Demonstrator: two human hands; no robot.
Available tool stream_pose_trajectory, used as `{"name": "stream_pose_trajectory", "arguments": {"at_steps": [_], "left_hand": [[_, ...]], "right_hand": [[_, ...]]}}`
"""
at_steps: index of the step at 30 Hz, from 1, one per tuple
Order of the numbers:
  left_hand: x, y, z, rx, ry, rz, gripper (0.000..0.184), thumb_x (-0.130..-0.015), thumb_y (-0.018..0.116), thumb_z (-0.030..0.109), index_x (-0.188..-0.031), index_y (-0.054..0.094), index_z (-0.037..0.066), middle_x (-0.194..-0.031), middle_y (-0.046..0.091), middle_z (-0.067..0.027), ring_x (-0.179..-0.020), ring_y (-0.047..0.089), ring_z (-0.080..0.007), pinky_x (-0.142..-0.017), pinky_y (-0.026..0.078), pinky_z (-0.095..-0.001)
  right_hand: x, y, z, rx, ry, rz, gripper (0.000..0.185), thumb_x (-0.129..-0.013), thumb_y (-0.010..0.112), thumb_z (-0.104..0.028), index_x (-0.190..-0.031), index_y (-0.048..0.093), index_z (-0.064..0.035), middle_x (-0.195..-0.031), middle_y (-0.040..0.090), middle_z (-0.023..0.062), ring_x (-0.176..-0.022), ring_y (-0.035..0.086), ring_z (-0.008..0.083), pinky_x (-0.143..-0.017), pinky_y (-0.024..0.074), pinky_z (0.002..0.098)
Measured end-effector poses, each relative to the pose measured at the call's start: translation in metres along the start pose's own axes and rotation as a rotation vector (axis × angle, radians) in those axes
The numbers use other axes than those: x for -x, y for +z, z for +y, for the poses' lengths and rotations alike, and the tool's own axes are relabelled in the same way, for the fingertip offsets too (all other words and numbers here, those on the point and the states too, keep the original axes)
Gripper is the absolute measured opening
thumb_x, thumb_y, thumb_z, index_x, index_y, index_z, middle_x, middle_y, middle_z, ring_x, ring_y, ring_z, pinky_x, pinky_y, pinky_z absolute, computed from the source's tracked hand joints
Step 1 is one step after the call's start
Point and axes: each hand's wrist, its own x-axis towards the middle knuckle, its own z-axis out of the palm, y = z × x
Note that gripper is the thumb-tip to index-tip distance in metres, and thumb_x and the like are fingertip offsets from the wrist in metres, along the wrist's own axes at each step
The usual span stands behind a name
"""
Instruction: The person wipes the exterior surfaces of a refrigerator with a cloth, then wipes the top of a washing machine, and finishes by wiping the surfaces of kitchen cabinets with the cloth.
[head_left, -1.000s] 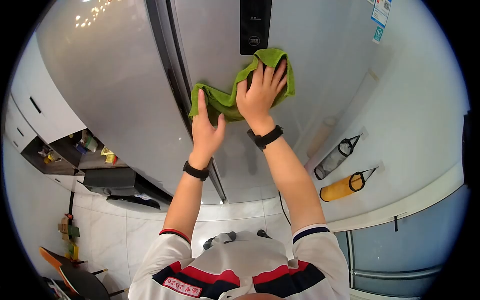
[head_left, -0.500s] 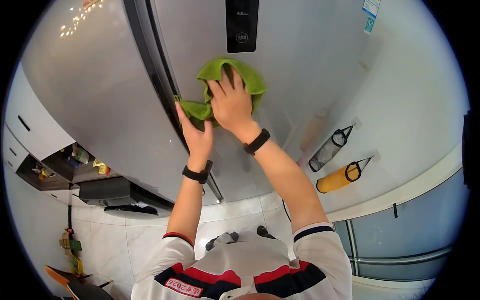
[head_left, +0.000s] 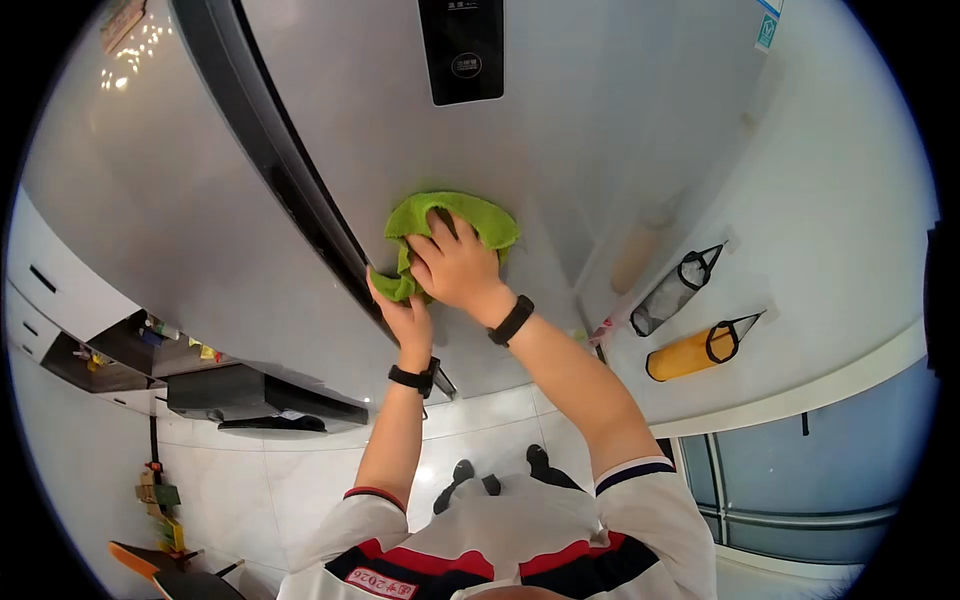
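Observation:
A green cloth (head_left: 483,213) lies bunched against the grey refrigerator door (head_left: 590,120), below the dark control panel (head_left: 466,62). My right hand (head_left: 462,270) presses the cloth onto the door, its fingers partly sunk into the folds. Lower and to the left, my left hand (head_left: 405,322) pinches the cloth's trailing end between thumb and fingers, close to the dark door gap (head_left: 300,195). Both wrists wear black bands. Folds of cloth hide some fingertips.
Grey mesh (head_left: 668,298) and yellow (head_left: 692,356) hanging holders are on the wall to the right. A black appliance (head_left: 225,392) stands at the left beside cabinets (head_left: 70,275). An orange-and-black chair (head_left: 165,570) is at the lower left, on the tiled floor (head_left: 330,470).
Both hands and the green cloth have slid down the door, farther from the control panel. The camera view has shifted slightly, and both hands keep their hold on the cloth.

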Motion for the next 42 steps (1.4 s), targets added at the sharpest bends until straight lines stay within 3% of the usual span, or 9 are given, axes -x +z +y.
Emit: {"name": "stream_pose_trajectory", "arguments": {"at_steps": [9, 15, 18, 21, 22, 25, 29, 34, 42], "left_hand": [[0.063, -0.002, -0.028, -0.108, -0.189, -0.002, 0.073, -0.087, 0.059, 0.005, -0.145, 0.015, -0.003, -0.141, 0.033, -0.0240, -0.130, 0.036, -0.0329, -0.109, 0.028, -0.0390], [0.059, 0.005, 0.020, -0.332, -0.080, -0.002, 0.083, -0.088, 0.061, 0.006, -0.148, 0.004, -0.003, -0.149, 0.021, -0.0266, -0.133, 0.032, -0.0355, -0.110, 0.025, -0.0398], [0.050, 0.020, 0.041, -0.405, 0.025, 0.006, 0.090, -0.086, 0.063, 0.006, -0.148, -0.001, -0.004, -0.151, 0.017, -0.0285, -0.135, 0.030, -0.0384, -0.110, 0.024, -0.0406], [0.040, 0.039, 0.058, -0.416, 0.096, -0.059, 0.094, -0.082, 0.066, 0.009, -0.146, 0.000, -0.009, -0.102, 0.056, -0.0251, -0.089, 0.057, -0.0361, -0.083, 0.043, -0.0426], [0.035, 0.049, 0.064, -0.370, 0.149, -0.092, 0.095, -0.080, 0.066, 0.010, -0.145, 0.000, -0.011, -0.082, 0.065, -0.0227, -0.069, 0.063, -0.0353, -0.072, 0.048, -0.0435], [0.032, 0.082, 0.094, -0.486, 0.278, -0.140, 0.092, -0.081, 0.065, 0.011, -0.145, 0.003, -0.011, -0.104, 0.059, -0.0280, -0.092, 0.058, -0.0419, -0.085, 0.044, -0.0447], [0.035, 0.124, 0.119, -0.438, 0.406, -0.249, 0.091, -0.080, 0.066, 0.009, -0.147, 0.005, -0.008, -0.131, 0.042, -0.0351, -0.119, 0.044, -0.0475, -0.102, 0.034, -0.0462], [0.034, 0.149, 0.150, -0.318, 0.400, -0.347, 0.086, -0.079, 0.065, 0.007, -0.147, 0.013, -0.006, -0.137, 0.037, -0.0322, -0.123, 0.041, -0.0467, -0.104, 0.033, -0.0458], [0.025, 0.132, 0.144, -0.275, 0.375, -0.406, 0.081, -0.079, 0.063, 0.006, -0.147, 0.020, -0.003, -0.139, 0.038, -0.0293, -0.126, 0.040, -0.0443, -0.104, 0.034, -0.0448]], "right_hand": [[0.034, 0.001, 0.000, -0.036, -0.132, -0.077, 0.032, -0.079, 0.065, -0.027, -0.110, 0.065, -0.0199, -0.126, 0.056, -0.0041, -0.109, 0.053, 0.0172, -0.089, 0.0486, 0.0314], [0.021, -0.019, 0.023, -0.081, -0.207, -0.109, 0.023, -0.075, 0.066, -0.025, -0.096, 0.068, -0.0182, -0.120, 0.059, -0.0014, -0.108, 0.055, 0.0190, -0.084, 0.0499, 0.0347], [0.015, -0.037, 0.042, -0.142, -0.042, -0.094, 0.023, -0.074, 0.065, -0.027, -0.096, 0.068, -0.0176, -0.123, 0.058, 0.0011, -0.112, 0.054, 0.0211, -0.086, 0.0497, 0.0348], [0.007, -0.061, 0.070, -0.084, 0.056, -0.051, 0.026, -0.076, 0.065, -0.026, -0.100, 0.067, -0.0165, -0.128, 0.056, 0.0000, -0.113, 0.054, 0.0184, -0.088, 0.0495, 0.0376], [0.006, -0.067, 0.086, -0.016, 0.041, -0.076, 0.035, -0.073, 0.065, -0.033, -0.103, 0.066, -0.0152, -0.131, 0.051, 0.0127, -0.122, 0.047, 0.0336, -0.097, 0.0424, 0.0491], [-0.001, -0.092, 0.131, 0.119, 0.147, 0.008, 0.040, -0.075, 0.064, -0.034, -0.109, 0.064, -0.0134, -0.132, 0.050, 0.0154, -0.127, 0.042, 0.0357, -0.095, 0.0430, 0.0519], [-0.008, -0.128, 0.189, 0.270, 0.228, 0.168, 0.051, -0.078, 0.060, -0.032, -0.119, 0.055, -0.0022, -0.135, 0.044, 0.0229, -0.132, 0.031, 0.0457, -0.103, 0.0294, 0.0592], [0.008, -0.145, 0.231, 0.304, 0.381, 0.202, 0.065, -0.082, 0.054, -0.022, -0.133, 0.033, 0.0125, -0.139, 0.032, 0.0295, -0.135, 0.019, 0.0505, -0.110, 0.0126, 0.0622], [0.015, -0.133, 0.227, 0.300, 0.499, 0.319, 0.068, -0.083, 0.048, -0.015, -0.138, 0.020, 0.0139, -0.140, 0.025, 0.0345, -0.135, 0.013, 0.0547, -0.110, 0.0065, 0.0640]]}}
